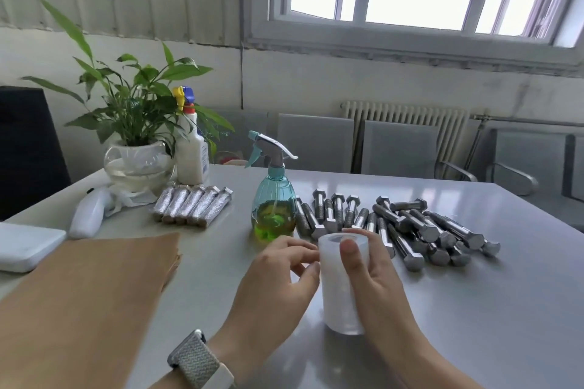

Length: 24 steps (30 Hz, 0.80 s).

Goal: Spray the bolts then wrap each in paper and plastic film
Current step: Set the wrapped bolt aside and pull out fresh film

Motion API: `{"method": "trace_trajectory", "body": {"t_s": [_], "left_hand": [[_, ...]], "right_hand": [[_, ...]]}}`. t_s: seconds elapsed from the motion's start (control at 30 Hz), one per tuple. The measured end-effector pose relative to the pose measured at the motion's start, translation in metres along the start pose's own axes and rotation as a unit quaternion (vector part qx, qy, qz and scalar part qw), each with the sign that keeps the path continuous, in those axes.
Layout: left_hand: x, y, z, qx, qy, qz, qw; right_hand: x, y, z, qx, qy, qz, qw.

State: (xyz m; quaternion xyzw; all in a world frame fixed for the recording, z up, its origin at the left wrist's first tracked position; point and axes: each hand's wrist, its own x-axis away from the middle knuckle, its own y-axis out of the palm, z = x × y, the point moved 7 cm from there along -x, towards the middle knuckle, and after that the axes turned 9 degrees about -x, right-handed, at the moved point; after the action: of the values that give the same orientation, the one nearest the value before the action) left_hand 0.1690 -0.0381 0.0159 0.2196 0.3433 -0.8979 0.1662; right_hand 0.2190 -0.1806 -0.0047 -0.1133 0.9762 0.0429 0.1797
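Two hands: right hand grips film roll.

Table: brushed metal, smooth, soft sheen.
Bolts, at 2 o'clock from the film roll: bare steel, glossy shanks, rough threads.
Film roll: translucent plastic, milky and smooth.
Sprayer, at 11 o'clock from the roll: clear teal plastic, glossy, with green liquid inside.
Wrapped bolts, at 9 o'clock from the sprayer: crinkled shiny film over paper.
Paper: brown kraft sheets, matt.
Bowl: clear glass, glossy.
White bottle: opaque plastic.
Strap: grey woven cloth, rough.
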Motion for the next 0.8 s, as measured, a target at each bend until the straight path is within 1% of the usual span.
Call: {"method": "trace_trajectory", "body": {"t_s": [0.17,0.43,0.57,0.63,0.73,0.8], "left_hand": [[-0.001,-0.005,-0.007,-0.007,-0.015,0.014,1.000],[0.000,-0.008,-0.004,-0.032,-0.016,0.011,0.999],[0.000,-0.009,-0.004,-0.037,-0.018,0.007,0.999],[-0.001,-0.009,-0.006,-0.016,-0.032,0.003,0.999],[-0.002,-0.006,-0.013,0.061,-0.085,-0.024,0.994],[-0.001,-0.004,-0.015,0.078,-0.099,-0.035,0.991]], "right_hand": [[0.000,0.002,0.000,0.023,-0.009,-0.001,1.000],[0.001,-0.001,0.000,0.037,-0.002,-0.009,0.999],[0.000,-0.001,0.001,0.027,0.004,-0.012,1.000],[0.000,-0.001,0.002,0.021,0.013,-0.008,1.000],[-0.001,-0.003,0.006,-0.003,0.041,-0.003,0.999],[-0.001,-0.003,0.006,-0.006,0.042,-0.001,0.999]]}}
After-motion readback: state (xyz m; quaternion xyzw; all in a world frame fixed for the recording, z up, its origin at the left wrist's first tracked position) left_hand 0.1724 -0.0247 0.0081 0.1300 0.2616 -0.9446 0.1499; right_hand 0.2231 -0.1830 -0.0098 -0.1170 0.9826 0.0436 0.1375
